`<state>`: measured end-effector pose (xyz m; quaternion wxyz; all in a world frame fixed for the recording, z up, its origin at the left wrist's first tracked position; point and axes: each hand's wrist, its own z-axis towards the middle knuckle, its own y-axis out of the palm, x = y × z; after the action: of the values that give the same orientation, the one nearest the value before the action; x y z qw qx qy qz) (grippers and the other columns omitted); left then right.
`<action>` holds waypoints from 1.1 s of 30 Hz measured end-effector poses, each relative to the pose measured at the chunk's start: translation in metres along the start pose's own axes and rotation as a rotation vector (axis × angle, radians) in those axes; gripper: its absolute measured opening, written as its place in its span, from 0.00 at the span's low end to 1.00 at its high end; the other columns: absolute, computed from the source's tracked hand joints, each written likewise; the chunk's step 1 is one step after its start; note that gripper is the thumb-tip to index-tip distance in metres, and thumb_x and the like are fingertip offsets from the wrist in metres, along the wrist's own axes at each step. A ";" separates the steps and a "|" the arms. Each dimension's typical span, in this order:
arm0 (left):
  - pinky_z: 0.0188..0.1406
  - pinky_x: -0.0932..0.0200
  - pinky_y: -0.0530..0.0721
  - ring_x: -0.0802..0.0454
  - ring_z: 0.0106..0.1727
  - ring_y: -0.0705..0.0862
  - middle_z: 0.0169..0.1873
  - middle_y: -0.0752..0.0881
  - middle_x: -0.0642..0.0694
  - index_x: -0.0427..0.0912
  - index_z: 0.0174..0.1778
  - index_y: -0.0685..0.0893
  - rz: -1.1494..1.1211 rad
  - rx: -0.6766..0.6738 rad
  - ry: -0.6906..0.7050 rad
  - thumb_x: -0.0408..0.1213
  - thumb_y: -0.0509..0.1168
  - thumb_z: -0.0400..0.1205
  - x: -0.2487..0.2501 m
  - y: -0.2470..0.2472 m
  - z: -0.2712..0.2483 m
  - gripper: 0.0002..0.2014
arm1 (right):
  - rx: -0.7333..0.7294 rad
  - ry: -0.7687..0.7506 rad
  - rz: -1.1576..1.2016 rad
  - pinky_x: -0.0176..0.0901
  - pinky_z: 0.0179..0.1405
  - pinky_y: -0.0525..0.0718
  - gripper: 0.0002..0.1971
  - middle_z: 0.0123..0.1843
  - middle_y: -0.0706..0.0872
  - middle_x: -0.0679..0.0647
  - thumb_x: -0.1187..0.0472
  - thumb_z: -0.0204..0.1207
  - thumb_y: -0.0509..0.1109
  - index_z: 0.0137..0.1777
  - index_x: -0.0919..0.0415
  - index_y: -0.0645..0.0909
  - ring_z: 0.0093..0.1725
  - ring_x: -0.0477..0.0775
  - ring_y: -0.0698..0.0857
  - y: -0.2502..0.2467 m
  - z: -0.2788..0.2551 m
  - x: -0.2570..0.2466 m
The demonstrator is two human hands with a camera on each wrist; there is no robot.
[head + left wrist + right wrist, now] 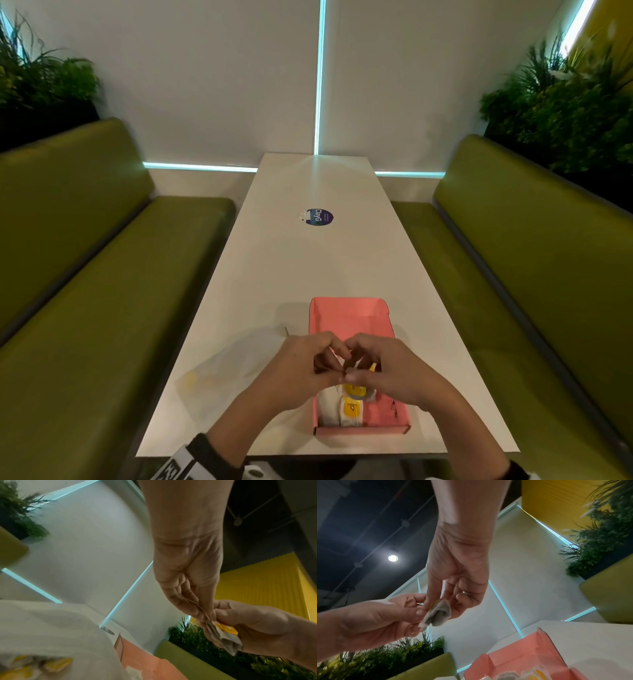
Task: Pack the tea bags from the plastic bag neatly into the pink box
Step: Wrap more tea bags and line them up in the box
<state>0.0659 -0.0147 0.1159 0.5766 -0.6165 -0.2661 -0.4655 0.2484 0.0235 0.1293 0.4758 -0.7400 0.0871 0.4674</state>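
The open pink box (349,315) lies on the white table near its front edge. A few white tea bags with yellow tags (350,411) lie in its near left part. Both hands meet just above the box. My right hand (387,370) pinches a crumpled tea bag (223,638) with a yellow tag. My left hand (305,366) pinches the top end of the same tea bag (438,614), thumb against fingers (193,609). The clear plastic bag (219,366) lies left of the box, with several yellow-tagged tea bags (34,666) inside.
The long white table (308,267) runs away from me, with a round blue sticker (319,217) at mid-length. Green benches (85,308) flank both sides, with plants behind them. A thin stick (286,331) lies by the box's left side.
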 end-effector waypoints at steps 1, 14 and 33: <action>0.41 0.72 0.82 0.65 0.36 0.86 0.31 0.86 0.58 0.56 0.43 0.81 0.035 0.002 -0.004 0.30 0.74 0.74 0.001 -0.001 0.000 0.14 | 0.000 0.015 -0.001 0.29 0.44 0.81 0.11 0.43 0.86 0.41 0.61 0.74 0.73 0.47 0.40 0.79 0.42 0.39 0.84 -0.002 -0.001 0.000; 0.33 0.76 0.77 0.64 0.32 0.80 0.35 0.86 0.54 0.55 0.39 0.83 0.008 0.312 0.071 0.27 0.73 0.74 0.014 0.000 0.001 0.15 | -0.015 0.048 0.309 0.33 0.37 0.81 0.09 0.34 0.86 0.49 0.75 0.70 0.72 0.44 0.60 0.84 0.35 0.44 0.83 -0.010 -0.014 -0.003; 0.44 0.64 0.82 0.63 0.44 0.82 0.47 0.84 0.61 0.60 0.48 0.80 -0.093 0.490 0.137 0.33 0.71 0.77 0.014 -0.002 0.003 0.14 | 0.253 0.016 0.362 0.26 0.31 0.75 0.06 0.29 0.82 0.38 0.70 0.71 0.74 0.38 0.59 0.83 0.27 0.36 0.75 0.006 -0.008 -0.008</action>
<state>0.0709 -0.0143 0.1291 0.7032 -0.4126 -0.3595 -0.4539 0.2452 0.0118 0.1327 0.4724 -0.6505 0.2802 0.5245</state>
